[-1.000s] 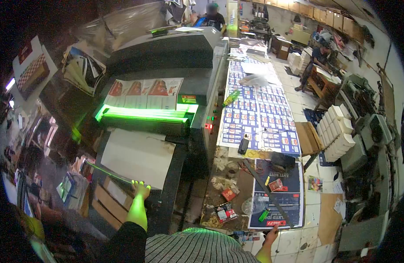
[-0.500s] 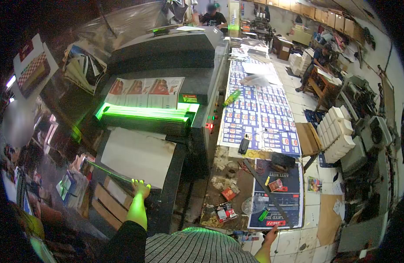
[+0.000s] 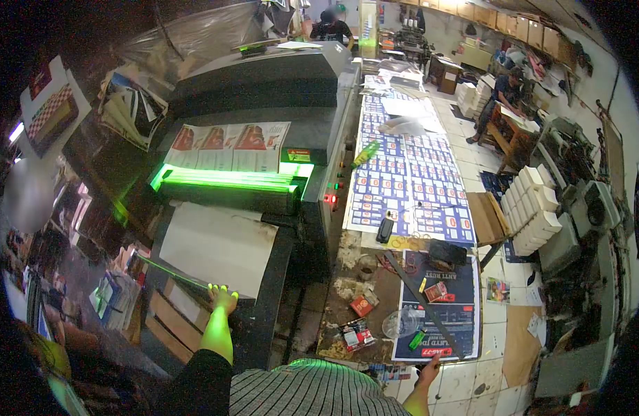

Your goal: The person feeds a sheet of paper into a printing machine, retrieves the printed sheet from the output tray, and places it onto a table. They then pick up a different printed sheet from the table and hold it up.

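The left hand [image 3: 223, 299] rests on the near edge of the white sheet [image 3: 219, 247], fingers spread flat and lit green. The sheet lies flat on the machine's feed tray [image 3: 276, 277], directly below the glowing green light bar [image 3: 226, 182]. Above the bar, a printed sheet with red pictures [image 3: 230, 146] lies on the machine's dark housing [image 3: 257, 83].

The right hand [image 3: 428, 372] rests with its fingers on the near edge of a dark blue poster [image 3: 441, 315] on the counter [image 3: 361, 277] to the right of the machine. Whether its fingers are spread or curled cannot be told at this size. A long dark ruler [image 3: 423, 305] lies diagonally across the poster. Beyond it, blue label sheets [image 3: 409, 180] cover the counter, with a green bottle [image 3: 366, 154] lying near their left edge.

At far right, a seated person [image 3: 503, 93] is at a wooden table.
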`<move>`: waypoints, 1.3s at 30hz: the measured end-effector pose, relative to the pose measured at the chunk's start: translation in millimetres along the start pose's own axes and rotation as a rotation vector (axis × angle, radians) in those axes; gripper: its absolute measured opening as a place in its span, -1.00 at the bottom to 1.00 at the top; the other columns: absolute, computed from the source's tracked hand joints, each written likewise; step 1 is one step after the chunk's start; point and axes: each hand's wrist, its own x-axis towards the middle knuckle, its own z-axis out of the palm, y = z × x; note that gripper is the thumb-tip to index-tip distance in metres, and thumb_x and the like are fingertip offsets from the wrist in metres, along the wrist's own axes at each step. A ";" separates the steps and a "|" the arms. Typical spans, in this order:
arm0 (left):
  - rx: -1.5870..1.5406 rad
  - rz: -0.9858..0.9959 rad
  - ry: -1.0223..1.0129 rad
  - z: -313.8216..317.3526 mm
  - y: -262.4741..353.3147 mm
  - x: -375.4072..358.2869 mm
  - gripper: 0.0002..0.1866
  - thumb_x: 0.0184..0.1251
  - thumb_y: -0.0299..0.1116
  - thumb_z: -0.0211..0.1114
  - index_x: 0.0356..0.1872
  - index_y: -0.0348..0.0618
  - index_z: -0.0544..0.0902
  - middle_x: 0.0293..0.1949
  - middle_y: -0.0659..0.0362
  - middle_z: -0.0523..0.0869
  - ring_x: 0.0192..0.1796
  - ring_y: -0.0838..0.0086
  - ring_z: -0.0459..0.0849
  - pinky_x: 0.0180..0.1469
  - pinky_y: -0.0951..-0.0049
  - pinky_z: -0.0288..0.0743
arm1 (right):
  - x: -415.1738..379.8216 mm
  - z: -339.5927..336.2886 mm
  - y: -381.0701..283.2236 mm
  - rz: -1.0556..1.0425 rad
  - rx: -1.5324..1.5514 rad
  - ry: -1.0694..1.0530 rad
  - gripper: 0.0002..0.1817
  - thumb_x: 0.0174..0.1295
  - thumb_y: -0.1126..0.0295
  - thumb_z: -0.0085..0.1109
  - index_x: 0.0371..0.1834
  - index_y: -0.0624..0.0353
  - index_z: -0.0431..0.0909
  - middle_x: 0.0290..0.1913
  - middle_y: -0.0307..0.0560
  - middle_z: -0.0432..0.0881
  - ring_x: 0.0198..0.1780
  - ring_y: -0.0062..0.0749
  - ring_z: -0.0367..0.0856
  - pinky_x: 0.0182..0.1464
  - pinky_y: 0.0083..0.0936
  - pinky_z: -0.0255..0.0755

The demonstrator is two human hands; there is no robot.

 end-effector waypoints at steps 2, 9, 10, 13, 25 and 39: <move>-0.009 0.016 -0.042 -6.9 2.9 -2.2 -0.29 0.28 0.06 0.10 0.26 -0.36 0.42 0.36 -0.15 0.35 0.52 0.03 -0.02 0.54 0.05 -0.50 | 0.7 -0.3 0.7 0.007 0.008 -0.012 -0.31 0.30 -0.25 0.02 0.07 0.24 0.45 -0.09 -0.07 0.61 -0.21 -0.35 0.65 -0.22 -0.40 0.60; 0.017 0.041 0.007 25.6 -17.4 17.8 -0.30 0.28 0.06 0.10 0.27 -0.32 0.42 0.34 -0.17 0.34 0.52 0.04 -0.05 0.54 0.06 -0.46 | -2.9 -1.6 -3.9 0.011 -0.013 -0.035 -0.31 0.31 -0.25 0.02 0.08 0.24 0.45 -0.06 -0.07 0.61 -0.15 -0.34 0.63 -0.12 -0.38 0.57; 0.034 0.036 -0.015 18.1 -13.1 13.8 -0.31 0.28 0.06 0.11 0.27 -0.31 0.42 0.34 -0.17 0.33 0.52 0.04 -0.05 0.54 0.06 -0.46 | -5.1 -0.8 -6.1 0.011 -0.013 -0.034 -0.31 0.31 -0.25 0.02 0.08 0.24 0.45 -0.06 -0.07 0.61 -0.15 -0.34 0.63 -0.12 -0.38 0.57; 0.056 0.022 -0.046 14.4 -10.0 13.6 -0.31 0.28 0.06 0.11 0.27 -0.29 0.42 0.35 -0.18 0.33 0.52 0.04 -0.05 0.54 0.07 -0.45 | -6.8 -0.1 -8.4 0.030 -0.010 -0.023 -0.31 0.31 -0.25 0.01 0.07 0.24 0.46 -0.06 -0.09 0.61 -0.13 -0.36 0.63 -0.10 -0.41 0.55; 0.034 0.015 -0.053 12.2 -8.3 12.2 -0.28 0.28 0.07 0.12 0.30 -0.30 0.39 0.35 -0.22 0.31 0.53 0.00 -0.10 0.55 0.06 -0.47 | -9.2 4.3 -11.0 0.028 0.013 -0.004 -0.31 0.34 -0.24 -0.02 0.08 0.25 0.52 -0.07 -0.09 0.62 -0.14 -0.36 0.63 -0.11 -0.40 0.56; -0.007 0.018 -0.055 30.9 -22.6 22.5 -0.32 0.27 0.04 0.13 0.32 -0.19 0.38 0.44 -0.16 0.10 0.54 -0.03 -0.23 0.53 -0.03 -0.27 | 15.4 -4.6 16.4 0.029 -0.050 0.002 -0.31 0.29 -0.30 -0.02 0.06 0.16 0.47 -0.27 -0.16 0.61 -0.47 -0.48 0.60 -0.53 -0.56 0.48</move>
